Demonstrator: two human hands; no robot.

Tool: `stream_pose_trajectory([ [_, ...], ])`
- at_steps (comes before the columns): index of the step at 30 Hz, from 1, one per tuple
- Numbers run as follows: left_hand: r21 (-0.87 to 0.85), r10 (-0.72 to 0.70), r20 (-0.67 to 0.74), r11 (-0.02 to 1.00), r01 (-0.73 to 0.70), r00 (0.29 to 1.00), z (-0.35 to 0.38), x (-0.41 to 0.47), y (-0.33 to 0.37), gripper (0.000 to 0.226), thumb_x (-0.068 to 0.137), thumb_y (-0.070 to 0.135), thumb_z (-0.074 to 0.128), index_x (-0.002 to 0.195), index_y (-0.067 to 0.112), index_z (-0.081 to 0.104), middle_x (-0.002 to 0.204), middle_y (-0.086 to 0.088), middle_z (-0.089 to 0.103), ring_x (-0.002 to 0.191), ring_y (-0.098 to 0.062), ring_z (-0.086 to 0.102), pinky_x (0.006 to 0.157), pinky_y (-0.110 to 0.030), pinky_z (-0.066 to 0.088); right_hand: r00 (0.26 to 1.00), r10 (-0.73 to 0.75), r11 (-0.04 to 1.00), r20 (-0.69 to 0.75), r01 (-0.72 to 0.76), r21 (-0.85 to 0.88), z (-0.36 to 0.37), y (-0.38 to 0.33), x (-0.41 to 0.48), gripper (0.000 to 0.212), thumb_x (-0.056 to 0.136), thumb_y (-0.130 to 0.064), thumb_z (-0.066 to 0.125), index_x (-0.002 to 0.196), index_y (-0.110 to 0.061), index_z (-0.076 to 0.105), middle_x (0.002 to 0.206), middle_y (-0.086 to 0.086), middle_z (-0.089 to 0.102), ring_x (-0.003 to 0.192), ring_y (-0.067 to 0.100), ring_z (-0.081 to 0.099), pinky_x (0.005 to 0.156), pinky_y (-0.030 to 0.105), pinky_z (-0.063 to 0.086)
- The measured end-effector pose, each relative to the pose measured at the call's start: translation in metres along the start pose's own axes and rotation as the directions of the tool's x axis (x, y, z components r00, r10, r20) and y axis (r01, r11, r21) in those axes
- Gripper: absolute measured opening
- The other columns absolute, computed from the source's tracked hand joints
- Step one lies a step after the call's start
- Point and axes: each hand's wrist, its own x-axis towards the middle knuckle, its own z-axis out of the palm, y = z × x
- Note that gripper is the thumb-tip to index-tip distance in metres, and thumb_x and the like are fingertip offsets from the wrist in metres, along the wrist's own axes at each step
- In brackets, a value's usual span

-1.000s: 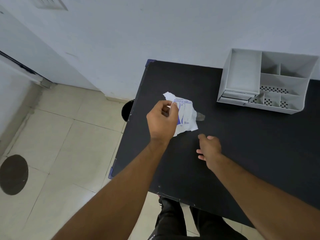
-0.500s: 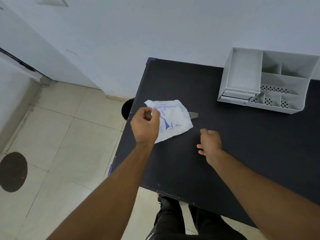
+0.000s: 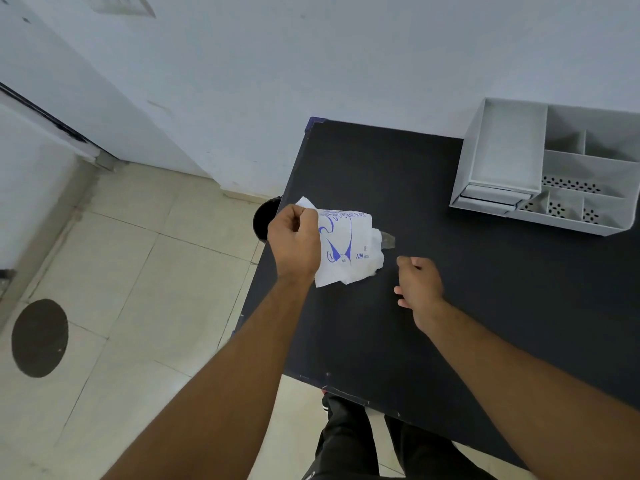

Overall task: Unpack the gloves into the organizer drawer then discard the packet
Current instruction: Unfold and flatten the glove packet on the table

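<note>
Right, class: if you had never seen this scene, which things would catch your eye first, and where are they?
First, the white packet with blue print, held up in the left hand over the left edge of the black table. Next, the grey organizer with its compartments at the table's far right corner by the wall. The right hand hangs loosely curled and empty over the table, beside the packet.
</note>
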Motion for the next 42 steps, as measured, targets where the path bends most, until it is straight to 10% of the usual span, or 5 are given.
stream_pose_trajectory([
  [9, 0.272, -0.134, -0.093, 0.950, 0.154, 0.987, -0.025, 0.017, -0.025, 0.012, 0.095, 0.022, 0.057, 0.102, 0.013, 0.058, 0.082, 0.011, 0.059, 0.073, -0.004, 0.060, 0.057, -0.013, 0.043, 0.999, -0.025, 0.998, 0.031, 0.026, -0.050, 0.002, -0.001, 0.004, 0.040, 0.096, -0.034, 0.052, 0.135, -0.021, 0.050, 0.094, -0.006, 0.059, 0.091, 0.020, 0.065, 0.071, 0.035, 0.058],
  [13, 0.576, -0.298, -0.104, 0.760, 0.301, 0.949, -0.044, 0.026, -0.053, 0.068, 0.091, 0.031, 0.066, 0.148, 0.017, 0.031, 0.136, -0.011, 0.048, 0.117, -0.030, 0.055, 0.088, -0.040, 0.056, 0.994, -0.085, 0.987, 0.075, 0.094, -0.128, 0.007, -0.003, 0.005, 0.049, 0.089, -0.036, 0.056, 0.137, -0.027, 0.052, 0.122, 0.000, 0.063, 0.106, 0.022, 0.064, 0.090, 0.046, 0.057],
  [33, 0.679, -0.245, 0.408, 0.725, -0.113, 0.879, -0.027, 0.025, -0.091, 0.084, 0.078, 0.036, 0.083, 0.149, 0.028, 0.038, 0.146, -0.003, 0.046, 0.133, -0.024, 0.045, 0.109, -0.051, 0.044, 0.970, 0.048, 0.997, 0.238, -0.033, -0.069, 0.028, -0.005, 0.018, 0.014, 0.098, -0.032, 0.057, 0.087, -0.026, 0.064, 0.083, 0.002, 0.065, 0.066, 0.013, 0.057, 0.071, 0.035, 0.057],
  [37, 0.861, -0.054, 0.283, 0.453, -0.229, 0.958, -0.022, 0.024, -0.080, 0.089, 0.083, 0.034, 0.077, 0.154, 0.024, 0.024, 0.166, -0.010, 0.013, 0.150, -0.034, 0.019, 0.114, -0.054, 0.036, 0.989, -0.039, 0.998, 0.139, 0.046, -0.045, 0.026, 0.005, 0.018, 0.017, 0.093, -0.019, 0.062, 0.077, -0.018, 0.067, 0.077, 0.005, 0.063, 0.064, 0.018, 0.055, 0.064, 0.036, 0.056],
  [42, 0.660, -0.057, 0.725, 0.341, -0.670, 0.686, 0.000, -0.006, -0.082, 0.086, 0.090, 0.045, 0.065, 0.159, 0.022, 0.018, 0.169, -0.007, 0.004, 0.155, -0.031, 0.008, 0.115, -0.057, 0.031, 0.992, -0.122, 0.992, 0.023, 0.123, -0.027, 0.024, 0.007, 0.012, 0.015, 0.084, -0.015, 0.070, 0.074, -0.026, 0.069, 0.085, 0.000, 0.074, 0.075, 0.023, 0.072, 0.069, 0.045, 0.064],
])
